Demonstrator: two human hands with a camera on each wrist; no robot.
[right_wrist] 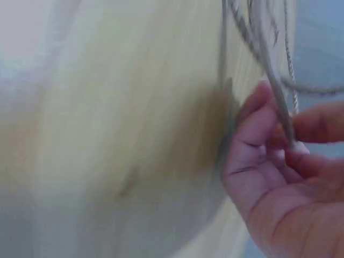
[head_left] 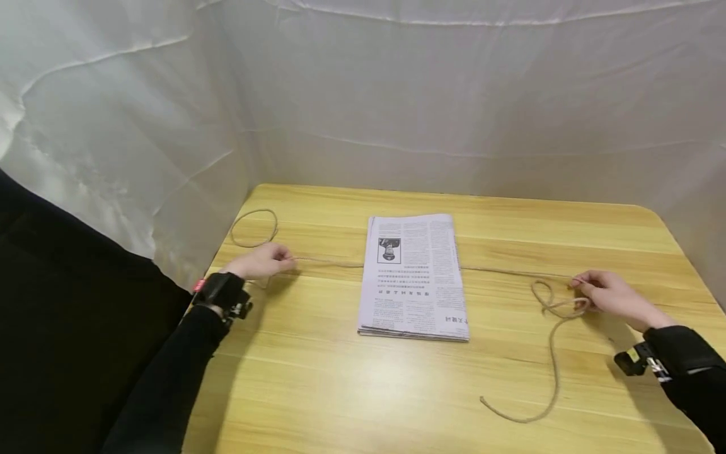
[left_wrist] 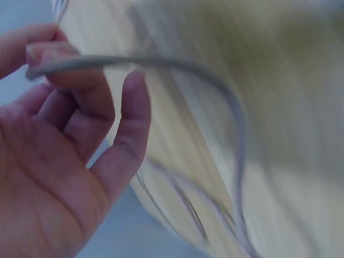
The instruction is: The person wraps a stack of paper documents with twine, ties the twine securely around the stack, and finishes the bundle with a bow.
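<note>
Rope (head_left: 510, 272) runs straight across the wooden table (head_left: 340, 391), passing under a flat stack of newspapers (head_left: 413, 277) that sits mid-table. Stack lies flat, printed side up.

Left hand (head_left: 262, 261) is at the left edge of the table, pinching the rope between thumb and fingertips; left wrist view shows the rope gripped at the fingertips (left_wrist: 48, 59), other fingers loosely curled. Past that hand the rope's tail forms a loop (head_left: 253, 227) lying on the table toward the far left corner.

Right hand (head_left: 607, 295) is at the right side, fingers curled round the rope; right wrist view is blurred but shows strands crossing the fingers (right_wrist: 269, 123). Just left of that hand the rope makes a small tangle of loops (head_left: 553, 301), then the loose end (head_left: 533, 410) trails toward the near edge and curls left.

Both hands are well apart from the newspapers. White cloth backdrop (head_left: 454, 101) surrounds the table.
</note>
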